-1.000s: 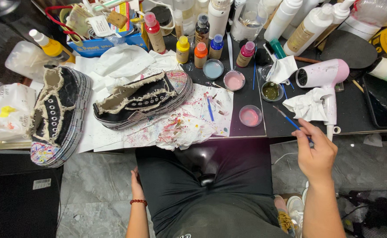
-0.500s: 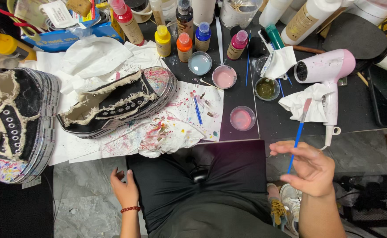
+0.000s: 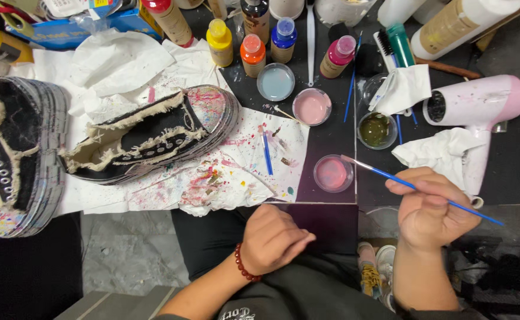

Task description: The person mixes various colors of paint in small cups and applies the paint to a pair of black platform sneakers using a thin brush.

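- Paintbrush (image 3: 417, 188), thin and blue-handled, lay pinched in the right hand (image 3: 432, 210), bristle tip just over the edge of a small cup of pink paint (image 3: 333, 173) near the table (image 3: 331, 139) edge.
- Left hand (image 3: 272, 237), loosely curled and holding nothing, rested on the lap below the table, a red bead bracelet (image 3: 242, 264) at its wrist.
- Spattered paper (image 3: 236, 172) lay left of the cup, carrying a second blue brush (image 3: 266, 151) and a black frayed shoe (image 3: 153, 136) on its side, toe speckled with paint.
- Behind the cup stood another pink cup (image 3: 311, 106), a pale blue one (image 3: 276, 82), a murky green one (image 3: 374, 129), and a row of small paint bottles (image 3: 254, 54).
- Pink hairdryer (image 3: 479, 106) and crumpled tissue (image 3: 437, 151) crowded the space just beyond the right hand.
- Second shoe (image 3: 11, 154) was cut off by the left edge; tall bottles at the top were cropped too.
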